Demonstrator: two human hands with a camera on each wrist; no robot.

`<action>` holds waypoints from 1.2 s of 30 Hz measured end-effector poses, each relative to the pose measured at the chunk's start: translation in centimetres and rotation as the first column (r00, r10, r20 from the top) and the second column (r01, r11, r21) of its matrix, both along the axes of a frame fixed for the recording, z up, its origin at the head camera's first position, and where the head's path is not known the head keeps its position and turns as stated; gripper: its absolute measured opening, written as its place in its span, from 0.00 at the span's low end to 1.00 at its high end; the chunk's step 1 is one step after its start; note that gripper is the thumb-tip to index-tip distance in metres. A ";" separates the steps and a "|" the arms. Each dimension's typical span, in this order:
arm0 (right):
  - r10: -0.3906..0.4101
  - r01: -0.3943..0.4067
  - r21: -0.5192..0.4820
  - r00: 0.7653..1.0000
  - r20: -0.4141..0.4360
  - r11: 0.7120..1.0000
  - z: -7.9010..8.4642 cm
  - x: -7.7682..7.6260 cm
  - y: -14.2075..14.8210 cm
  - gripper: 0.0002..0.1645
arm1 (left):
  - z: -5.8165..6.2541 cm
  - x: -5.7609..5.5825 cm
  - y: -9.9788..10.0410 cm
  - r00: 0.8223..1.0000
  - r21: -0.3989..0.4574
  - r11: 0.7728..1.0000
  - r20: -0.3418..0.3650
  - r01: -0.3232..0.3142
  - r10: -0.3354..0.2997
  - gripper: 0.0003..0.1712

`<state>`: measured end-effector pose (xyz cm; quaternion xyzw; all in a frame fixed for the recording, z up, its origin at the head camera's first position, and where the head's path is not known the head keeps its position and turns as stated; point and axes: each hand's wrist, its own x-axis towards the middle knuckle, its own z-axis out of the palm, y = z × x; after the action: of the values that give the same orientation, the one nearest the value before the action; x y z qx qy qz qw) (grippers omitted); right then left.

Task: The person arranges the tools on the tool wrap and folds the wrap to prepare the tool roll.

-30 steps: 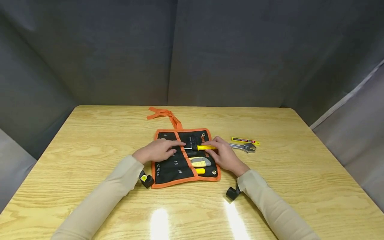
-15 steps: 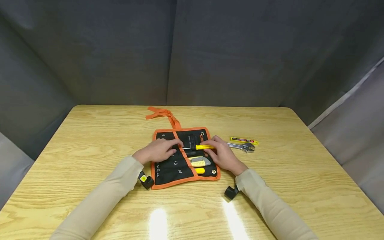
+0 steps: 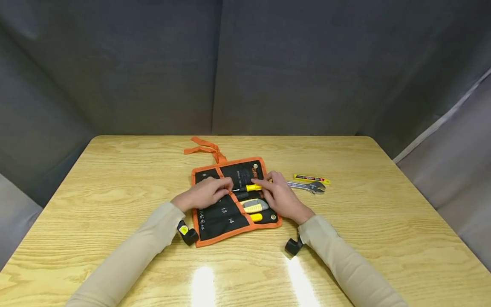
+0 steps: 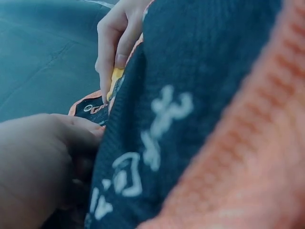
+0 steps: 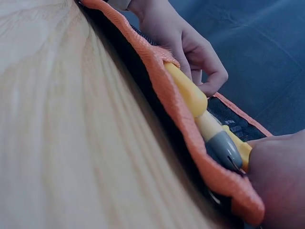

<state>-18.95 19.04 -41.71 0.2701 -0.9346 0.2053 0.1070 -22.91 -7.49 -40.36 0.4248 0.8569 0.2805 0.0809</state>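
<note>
A black tool roll (image 3: pixel 213 227) with orange edging and numbered pockets lies unrolled on the table. My left hand (image 3: pixel 206 192) pinches the orange rim of a pocket between thumb and forefinger. From the right, my right hand (image 3: pixel 283 197) grips a screwdriver by its yellow handle (image 3: pixel 253 187); the metal shaft points left and its tip is hidden at the pocket's mouth by the left fingers. A utility knife (image 3: pixel 255 206) and another yellow handle (image 3: pixel 256 217) stick out of the lower pockets. In the right wrist view, the knife's grey end (image 5: pixel 223 149) lies beside the right hand.
An adjustable wrench (image 3: pixel 315 187) lies right of the roll, its handle partly behind the right hand. Just beyond it is a flat yellow case (image 3: pixel 311 178). Orange ties (image 3: pixel 209 149) trail from the roll's far edge. Dark curtains stand behind the table.
The screwdriver has moved slightly left with my right hand. My left forefinger has drawn back from pointing along the pocket to a pinch on its rim. The roll has turned and shifted slightly.
</note>
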 end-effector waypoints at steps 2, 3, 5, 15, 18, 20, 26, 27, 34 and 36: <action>0.006 -0.006 -0.021 1.000 -0.009 1.000 0.0 0.0 -0.1 0.20 | 0.1 0.0 0.0 1.000 0.019 1.000 0.010 0.000 0.000 0.04; 0.011 -0.011 -0.045 1.000 -0.009 0.999 0.1 0.0 -0.1 0.19 | 0.1 0.0 0.0 1.000 0.029 1.000 0.013 0.003 -0.004 0.04; 0.023 -0.024 -0.099 1.000 -0.009 0.995 0.1 0.0 -0.2 0.15 | 0.3 0.0 0.0 1.000 0.039 0.999 0.024 0.004 -0.005 0.04; 0.062 -0.070 -0.271 0.997 -0.037 0.960 -0.1 0.1 0.0 0.08 | 0.5 0.1 0.2 0.993 0.067 0.997 0.104 0.045 -0.052 0.07; 0.066 -0.074 -0.275 0.997 -0.038 0.959 0.0 0.2 0.0 0.09 | 0.6 0.1 0.3 0.992 0.074 0.995 0.109 0.064 -0.071 0.06; 0.063 -0.068 -0.268 0.998 -0.027 0.961 0.2 0.2 0.1 0.09 | 0.6 0.1 0.4 0.991 0.068 0.996 0.109 0.065 -0.072 0.06; 0.078 -0.066 -0.236 0.996 0.042 0.970 0.6 0.2 0.3 0.13 | 0.9 0.2 0.5 0.990 0.038 0.997 0.120 0.067 -0.071 0.07; 0.084 -0.069 -0.235 0.995 0.055 0.969 0.6 0.2 0.3 0.14 | 0.9 0.3 0.5 0.991 0.030 0.997 0.116 0.069 -0.072 0.07; 0.143 -0.107 -0.302 0.985 0.098 0.947 0.5 0.3 -0.1 0.15 | 1.5 0.7 0.6 0.994 -0.029 0.994 0.010 0.106 -0.106 0.06; 0.150 -0.113 -0.316 0.984 0.095 0.942 0.5 0.3 -0.4 0.15 | 1.8 0.8 0.5 0.994 -0.034 0.993 0.006 0.112 -0.112 0.07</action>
<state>-18.69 18.68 -41.26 0.2993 -0.8753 0.3716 0.0788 -22.13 -7.00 -38.61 0.4701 0.8364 0.2615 0.1053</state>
